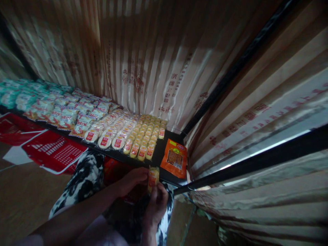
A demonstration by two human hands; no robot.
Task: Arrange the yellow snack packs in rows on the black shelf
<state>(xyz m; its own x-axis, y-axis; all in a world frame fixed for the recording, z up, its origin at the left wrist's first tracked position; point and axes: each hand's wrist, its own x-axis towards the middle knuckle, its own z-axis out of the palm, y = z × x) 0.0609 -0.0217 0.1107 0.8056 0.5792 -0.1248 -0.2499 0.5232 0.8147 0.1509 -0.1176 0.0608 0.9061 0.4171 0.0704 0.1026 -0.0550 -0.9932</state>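
Note:
Between my two hands, in front of the shelf edge, is a small wrapped snack cake [153,177], yellowish with a red label. The fingers of my left hand [134,179] meet its left side. My right hand [156,203] grips its lower right end with thumb and fingers. Just beyond, rows of like yellow snack cakes [142,136] lie on the black shelf [159,155]. Right of these rows is a flat orange packet [174,157] with a picture of brown food on it.
Round white wrapped cakes [119,135] and several white snack bags [64,114] line the shelf leftward, then green bags [25,94]. Red printed bags [53,150] hang below its front edge. Pleated curtains [153,78] stand behind, with dark poles [230,73] on the right.

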